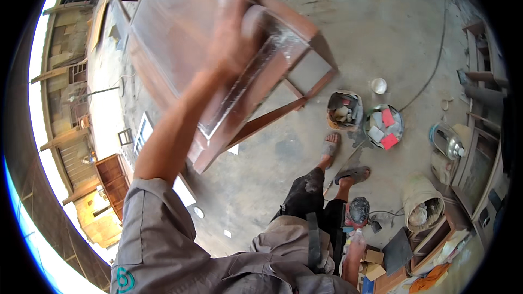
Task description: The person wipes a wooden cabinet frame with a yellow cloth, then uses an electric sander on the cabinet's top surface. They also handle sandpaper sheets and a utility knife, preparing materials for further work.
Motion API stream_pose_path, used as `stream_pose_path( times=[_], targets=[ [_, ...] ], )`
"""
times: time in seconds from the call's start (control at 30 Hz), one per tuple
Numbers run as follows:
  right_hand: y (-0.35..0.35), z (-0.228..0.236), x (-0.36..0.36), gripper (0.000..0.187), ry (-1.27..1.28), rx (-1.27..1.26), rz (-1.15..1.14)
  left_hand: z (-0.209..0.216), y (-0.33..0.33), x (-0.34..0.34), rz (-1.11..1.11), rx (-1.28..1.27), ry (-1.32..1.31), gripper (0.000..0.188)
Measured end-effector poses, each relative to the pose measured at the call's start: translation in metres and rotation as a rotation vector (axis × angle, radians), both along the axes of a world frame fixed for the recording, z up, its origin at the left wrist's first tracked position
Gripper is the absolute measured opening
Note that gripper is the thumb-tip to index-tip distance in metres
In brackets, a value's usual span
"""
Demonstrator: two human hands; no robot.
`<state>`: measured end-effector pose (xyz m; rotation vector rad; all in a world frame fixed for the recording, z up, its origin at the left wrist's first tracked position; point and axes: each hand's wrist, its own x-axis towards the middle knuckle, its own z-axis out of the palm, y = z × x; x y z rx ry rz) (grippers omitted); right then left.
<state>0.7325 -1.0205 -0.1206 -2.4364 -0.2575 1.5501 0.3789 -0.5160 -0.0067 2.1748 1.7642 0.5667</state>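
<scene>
- Totals one left hand (234, 49) and one right hand (356, 244): two hands.
- Numbers two grey sandals (358, 174), both worn.
- Counts one large, brown wooden furniture piece (177, 35).
- Has two red pieces (389, 141) in one round basin (402, 129).
- Includes one squarish container (345, 127).
- Adds one small white cup (379, 86).
- Shows one pale bucket (417, 188) on its side.

Steep look down from the head

I watch through the left of two side-by-side fisheye cameras on the person's head. My view faces down, past the grey shirt (158, 212) at the lower edge to the sandals (358, 173) and floor (376, 27). The left forearm (182, 111) looms close and large; the left hand (235, 46) and wooden piece (177, 27) show in the upper left. Straight edges bend toward my rim.
</scene>
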Motion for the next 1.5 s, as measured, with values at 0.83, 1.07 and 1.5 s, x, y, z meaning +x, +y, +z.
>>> stream_pose_path(
  times=[0.83, 1.07, 1.5],
  targets=[
    [-0.018, 0.094, 0.048, 0.041, 0.223, 0.499, 0.279, -0.109, -0.416, 0.226, 0.64, -1.738, -1.214, 0.078],
    [-0.077, 0.092, 0.065, 0.027, 0.259, 0.533, 0.621, -0.094, -0.454, 0.246, 0.657, -2.023, -1.369, 0.036],
    [-0.109, 0.037, 0.093, 0.027, 0.234, 0.594, 0.695, -0.093, -0.489, 0.237, 0.412, -1.475, -1.261, 0.068]
  ],
)
